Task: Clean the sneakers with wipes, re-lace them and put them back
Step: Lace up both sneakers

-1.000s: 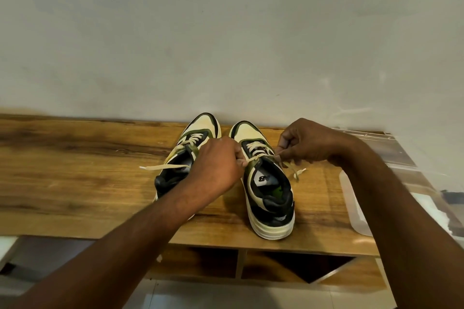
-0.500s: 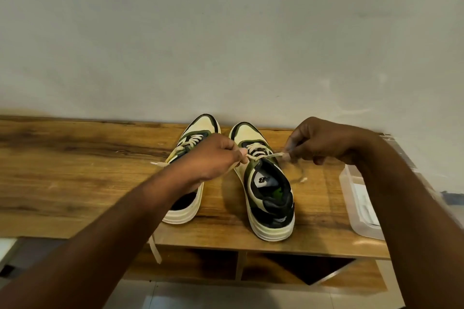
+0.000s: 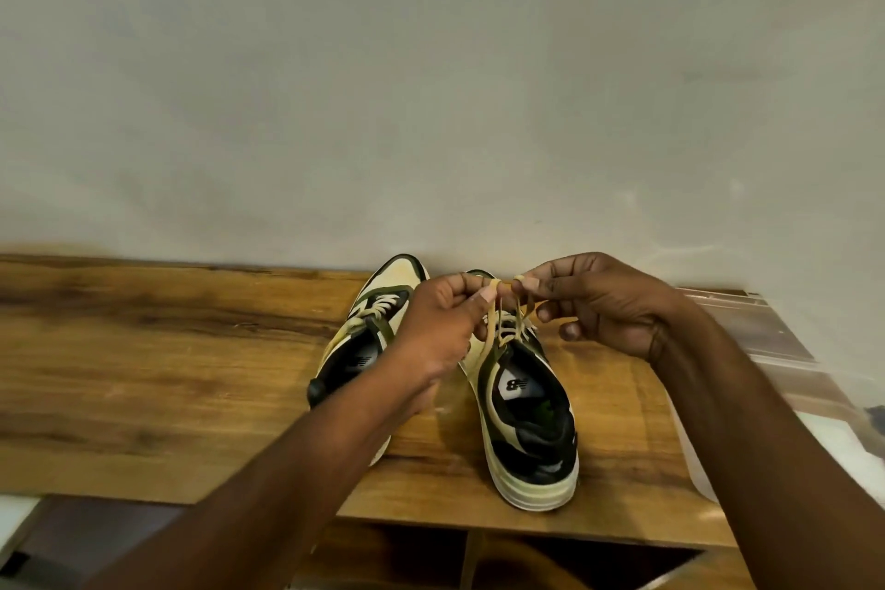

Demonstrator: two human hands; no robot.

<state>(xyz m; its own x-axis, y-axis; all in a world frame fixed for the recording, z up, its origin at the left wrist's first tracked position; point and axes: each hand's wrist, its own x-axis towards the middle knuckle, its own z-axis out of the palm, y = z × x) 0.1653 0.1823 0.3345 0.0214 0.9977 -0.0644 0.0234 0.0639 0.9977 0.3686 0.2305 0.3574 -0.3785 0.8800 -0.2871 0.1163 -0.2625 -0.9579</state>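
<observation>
Fingers of left hand (image 3: 443,326) pinch one end of the cream lace (image 3: 498,326), thumb and forefinger closed on it. Right hand (image 3: 601,302) just beside it, fingertips nearly touching, pinching the other lace end the same way; its lower fingers are loosely curled. Both strands run down from the pinches, raised above the shoe, to the top eyelets of right sneaker (image 3: 524,402) directly below the hands. Left sneaker (image 3: 368,340) sits just beside it under the left wrist and forearm, partly hidden, laces through its eyelets. Both shoes stand upright on wooden shelf top (image 3: 167,374), toes to the wall (image 3: 431,86). Clear plastic container (image 3: 766,326) lies beyond the right forearm, blurred.
</observation>
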